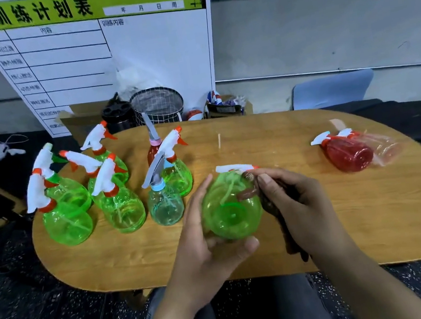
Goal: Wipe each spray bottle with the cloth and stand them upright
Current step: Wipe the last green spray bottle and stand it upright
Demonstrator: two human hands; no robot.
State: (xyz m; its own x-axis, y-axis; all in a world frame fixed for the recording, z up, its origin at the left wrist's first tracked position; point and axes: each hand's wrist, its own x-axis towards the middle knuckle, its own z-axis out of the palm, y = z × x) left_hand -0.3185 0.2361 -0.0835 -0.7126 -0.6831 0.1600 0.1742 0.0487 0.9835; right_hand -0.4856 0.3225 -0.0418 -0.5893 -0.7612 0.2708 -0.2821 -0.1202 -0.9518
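Observation:
My left hand (203,246) grips a green spray bottle (229,208) tipped on its side above the wooden table (351,219), its base facing me and its white trigger head pointing away. My right hand (299,206) pinches a dark brown cloth (249,193) against the bottle's right side; the cloth's tail hangs below the hand. Several green spray bottles (117,207) stand upright on the table's left, with a red one (153,151) behind them. At the right, a red spray bottle (347,154) and a clear pinkish one (383,145) lie on their sides.
Behind the table stand a wire basket (158,104), a black holder (117,114), a cardboard box and a white schedule board (104,52). A blue chair back (331,90) is at the far right. My legs are under the near table edge.

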